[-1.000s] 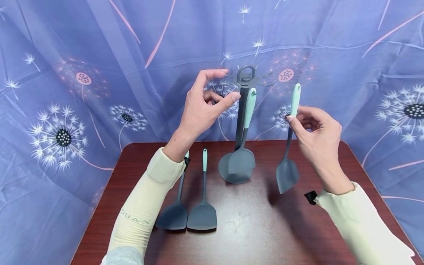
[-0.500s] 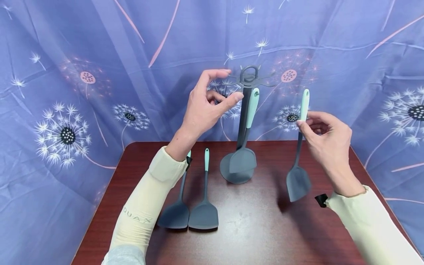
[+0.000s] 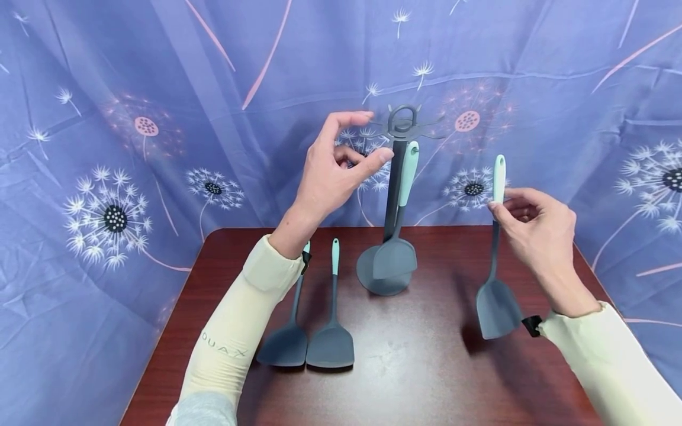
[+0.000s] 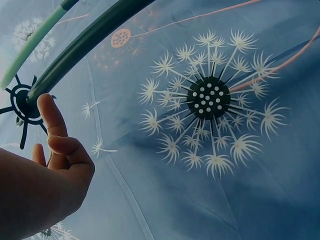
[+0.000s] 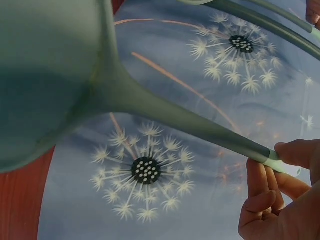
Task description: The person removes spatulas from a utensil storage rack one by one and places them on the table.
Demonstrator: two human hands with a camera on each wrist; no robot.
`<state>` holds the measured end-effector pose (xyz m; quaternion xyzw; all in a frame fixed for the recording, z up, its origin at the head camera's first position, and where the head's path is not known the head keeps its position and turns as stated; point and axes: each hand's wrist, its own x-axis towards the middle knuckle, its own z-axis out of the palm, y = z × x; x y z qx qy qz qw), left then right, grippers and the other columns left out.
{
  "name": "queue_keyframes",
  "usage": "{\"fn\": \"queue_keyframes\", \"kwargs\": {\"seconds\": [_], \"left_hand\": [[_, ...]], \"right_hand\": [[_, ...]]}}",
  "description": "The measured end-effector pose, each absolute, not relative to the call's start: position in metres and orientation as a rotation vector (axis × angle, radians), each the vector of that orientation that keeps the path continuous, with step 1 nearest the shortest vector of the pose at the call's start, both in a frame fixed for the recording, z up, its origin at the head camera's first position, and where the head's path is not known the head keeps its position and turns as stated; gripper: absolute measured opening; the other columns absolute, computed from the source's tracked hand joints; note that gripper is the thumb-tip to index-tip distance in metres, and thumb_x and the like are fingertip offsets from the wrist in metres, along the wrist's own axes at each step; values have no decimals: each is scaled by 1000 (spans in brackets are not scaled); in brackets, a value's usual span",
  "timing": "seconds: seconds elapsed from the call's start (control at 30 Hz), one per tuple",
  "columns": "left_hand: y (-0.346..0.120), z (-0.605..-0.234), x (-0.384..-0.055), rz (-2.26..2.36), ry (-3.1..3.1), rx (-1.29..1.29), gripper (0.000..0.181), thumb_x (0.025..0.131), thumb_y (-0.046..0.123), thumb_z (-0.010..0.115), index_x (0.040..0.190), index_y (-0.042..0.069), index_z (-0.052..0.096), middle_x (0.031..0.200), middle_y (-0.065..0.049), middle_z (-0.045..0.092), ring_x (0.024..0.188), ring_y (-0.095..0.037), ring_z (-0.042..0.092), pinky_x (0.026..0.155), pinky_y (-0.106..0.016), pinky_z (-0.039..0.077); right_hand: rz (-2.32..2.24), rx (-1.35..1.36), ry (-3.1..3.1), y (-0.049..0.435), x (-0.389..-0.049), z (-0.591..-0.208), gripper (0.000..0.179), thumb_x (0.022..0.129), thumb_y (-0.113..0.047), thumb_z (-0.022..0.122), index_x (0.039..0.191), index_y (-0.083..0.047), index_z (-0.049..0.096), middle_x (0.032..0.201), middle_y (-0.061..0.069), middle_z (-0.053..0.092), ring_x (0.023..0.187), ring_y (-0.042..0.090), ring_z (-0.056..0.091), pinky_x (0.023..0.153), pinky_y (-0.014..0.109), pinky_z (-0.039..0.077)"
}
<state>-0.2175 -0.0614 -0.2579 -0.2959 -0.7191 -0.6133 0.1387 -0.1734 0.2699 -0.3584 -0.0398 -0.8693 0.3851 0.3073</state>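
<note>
My right hand point(image 3: 540, 236) pinches a spatula point(image 3: 498, 310) low on its mint-green handle; the dark grey blade hangs down above the table. In the right wrist view the thumb and fingers grip the handle where it meets the grey shaft point(image 5: 200, 125). My left hand point(image 3: 333, 165) is beside the top of a dark grey utensil rack point(image 3: 392, 195), thumb and forefinger apart, the forefinger close to a hook; contact is unclear. Another spatula point(image 3: 395, 259) hangs from the rack by its handle, in front of the round base. Two more spatulas lie left of the rack, one point(image 3: 283, 346) partly behind my left wrist, the other point(image 3: 330, 346) fully visible.
Everything stands on a dark red-brown wooden table point(image 3: 405, 384) with rounded far corners. A blue curtain point(image 3: 298, 53) with dandelion prints hangs right behind the table and along both sides. Several thin hooks point(image 3: 433, 130) stick out from the rack's top.
My right hand has carried its spatula to the right and downward, away from the rack. The left hand stays beside the rack top. The view has shifted slightly.
</note>
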Motion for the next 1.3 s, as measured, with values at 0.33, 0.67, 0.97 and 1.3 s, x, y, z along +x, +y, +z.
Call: {"fn": "queue_keyframes", "kwargs": {"seconds": [0.33,0.67,0.97,1.3], "left_hand": [[-61,-258,-218,-1777,-2075,-856,49,94,15,81,135,7,57,143,8,62,76,-29,70,64,-29,43],[-61,-258,-219,-1787,-2060,-860,50,94,14,81,136,6,56,144,6,62,79,-37,70,63,-28,43],[-61,-259,-219,-1782,-2054,-864,49,94,13,81,136,6,56,143,6,62,76,-28,71,65,-31,45],[-62,-266,-227,-1773,-2058,-869,52,93,15,82,138,7,56,144,7,61,76,-27,70,63,-29,43]], "right_hand": [[895,-102,-2429,290,-174,-365,29,94,-30,81,115,-11,82,72,-46,52,64,-24,53,59,8,39],[808,-103,-2536,306,-173,-372,29,94,-28,81,115,-9,81,73,-30,66,62,-28,49,60,12,38],[749,-86,-2610,319,-172,-387,27,93,-26,81,112,-6,80,82,8,79,60,-25,47,60,18,39],[679,-105,-2703,332,-167,-402,21,93,-28,80,103,-10,80,80,8,78,61,-7,55,61,29,41]]}}
